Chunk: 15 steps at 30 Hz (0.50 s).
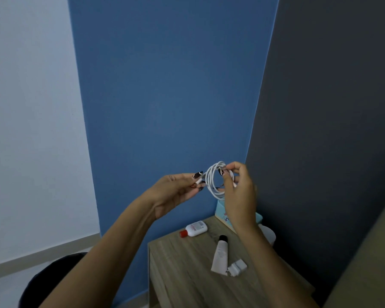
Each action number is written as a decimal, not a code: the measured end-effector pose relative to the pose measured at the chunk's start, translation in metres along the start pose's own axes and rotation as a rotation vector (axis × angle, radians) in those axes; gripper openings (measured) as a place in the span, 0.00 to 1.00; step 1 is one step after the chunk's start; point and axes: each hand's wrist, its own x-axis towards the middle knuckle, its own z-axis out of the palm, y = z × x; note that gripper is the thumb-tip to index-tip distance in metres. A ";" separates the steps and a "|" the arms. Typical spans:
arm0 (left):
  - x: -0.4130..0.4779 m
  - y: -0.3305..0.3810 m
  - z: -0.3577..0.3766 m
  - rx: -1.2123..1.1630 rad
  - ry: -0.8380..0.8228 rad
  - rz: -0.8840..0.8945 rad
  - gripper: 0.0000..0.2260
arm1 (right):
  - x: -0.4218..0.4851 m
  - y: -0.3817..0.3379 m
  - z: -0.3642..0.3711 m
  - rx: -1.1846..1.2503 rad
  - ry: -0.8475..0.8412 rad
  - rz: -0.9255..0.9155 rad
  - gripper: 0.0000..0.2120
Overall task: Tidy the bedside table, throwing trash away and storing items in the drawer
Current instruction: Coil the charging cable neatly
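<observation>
Above the bedside table [187, 274], hands hold a cable [213, 185] (white, coiled).

A blue wall [165, 96] rises ahead of me between a white wall [27, 118] and a dark grey one [333, 107], with pale skirting [42, 252] low at my left and a beige edge [365, 252] at right.

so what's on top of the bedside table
On the bedside table: a red-capped white bottle, a black-capped tube, a white charger plug. The right forearm covers most of a teal box.
</observation>
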 end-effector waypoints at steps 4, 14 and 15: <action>-0.002 -0.001 0.004 -0.110 -0.050 -0.097 0.08 | -0.001 -0.004 0.005 -0.073 0.031 -0.103 0.03; 0.003 -0.005 0.010 0.103 -0.012 -0.051 0.06 | -0.011 -0.008 0.016 -0.088 -0.003 -0.141 0.04; 0.004 -0.007 0.011 0.206 0.002 -0.010 0.06 | -0.012 -0.009 0.018 -0.064 -0.012 -0.130 0.05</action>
